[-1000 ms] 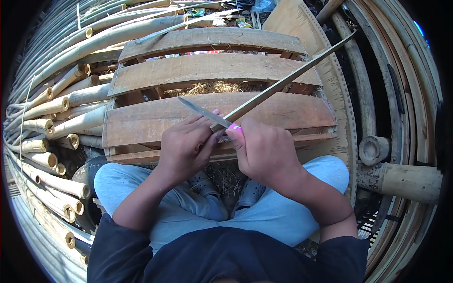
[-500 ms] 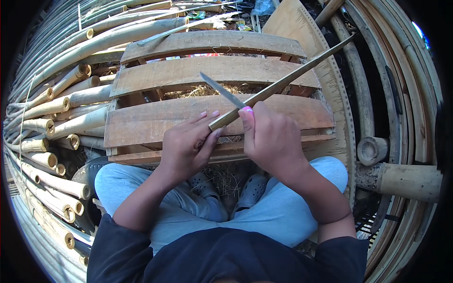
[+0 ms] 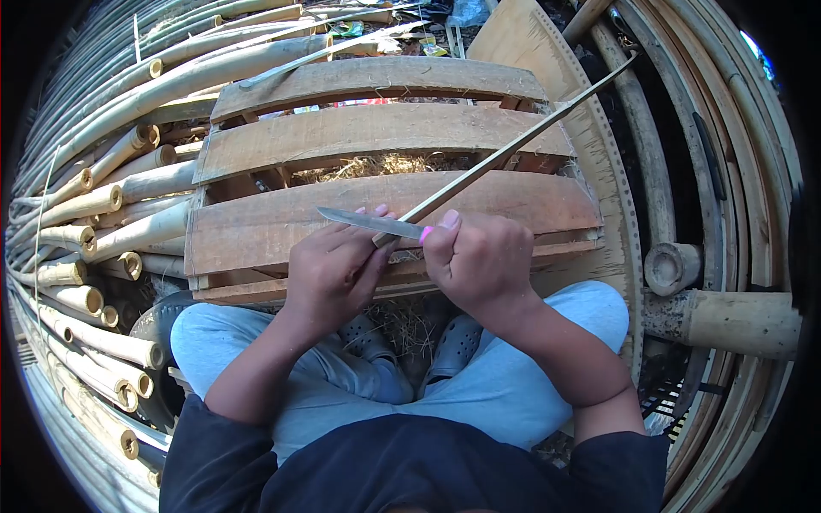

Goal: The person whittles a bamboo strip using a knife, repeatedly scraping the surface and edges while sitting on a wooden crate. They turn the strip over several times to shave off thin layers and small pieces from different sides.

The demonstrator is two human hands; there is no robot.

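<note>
My left hand (image 3: 335, 269) is closed around the near end of a long bamboo strip (image 3: 487, 162), which slants up and away to the right over the slatted wooden bench. In my right hand (image 3: 483, 261) is a knife (image 3: 369, 222), its handle mostly hidden in the fist with a bit of pink showing by the blade. The blade points left and crosses the strip near its held end, just above my left fingers. Beneath both hands lies the front plank of the wooden bench (image 3: 256, 227).
Bamboo poles (image 3: 141, 227) are stacked along the left side. On the right stand a curved plywood sheet (image 3: 590, 137), a thick bamboo piece (image 3: 735, 325) and long wooden strips (image 3: 753, 171). Shavings (image 3: 376, 167) lie between the bench planks. My crossed legs (image 3: 231, 329) are close below.
The knife has come down toward me along the strip to its near end, and its blade has swung flatter, pointing left. My left hand keeps hold of the strip.
</note>
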